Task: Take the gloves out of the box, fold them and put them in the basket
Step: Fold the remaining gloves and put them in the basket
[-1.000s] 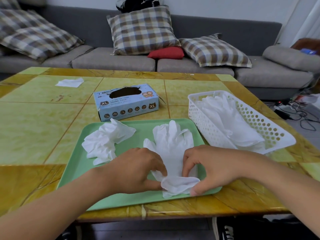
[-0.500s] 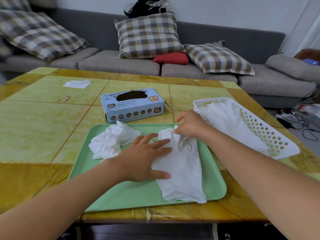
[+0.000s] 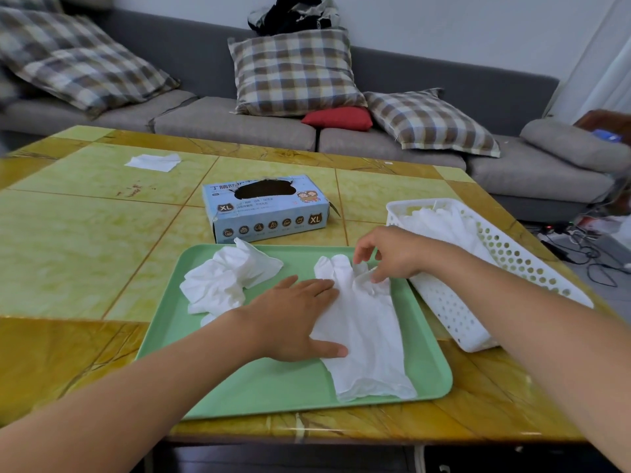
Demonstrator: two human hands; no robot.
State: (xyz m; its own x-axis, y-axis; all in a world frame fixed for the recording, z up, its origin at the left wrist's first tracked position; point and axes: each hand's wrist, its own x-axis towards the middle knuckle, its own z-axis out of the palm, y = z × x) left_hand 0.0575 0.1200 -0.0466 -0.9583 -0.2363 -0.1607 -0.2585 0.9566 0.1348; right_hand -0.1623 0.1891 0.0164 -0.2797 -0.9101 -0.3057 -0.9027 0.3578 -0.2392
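Tray [image 3: 239, 387]: glove [image 3: 365, 336] unchanged; right hand [image 3: 392, 256] same.

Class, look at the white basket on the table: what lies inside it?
Inside the white basket lie white gloves, piled loosely toward its far end. The right hand and forearm cover the near part, so how many there are cannot be told.

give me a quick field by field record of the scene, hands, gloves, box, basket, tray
left hand: flat, fingers straight, pressing the spread glove
right hand: fingers curled, pinching the glove's finger end
spread glove: lying lengthwise on the tray, not folded
crumpled gloves: loose heap on the tray's left part
tray: green, on the table's near edge
box: blue, marked XL, opening on top, behind the tray
basket: white, perforated, right of the tray, gloves inside
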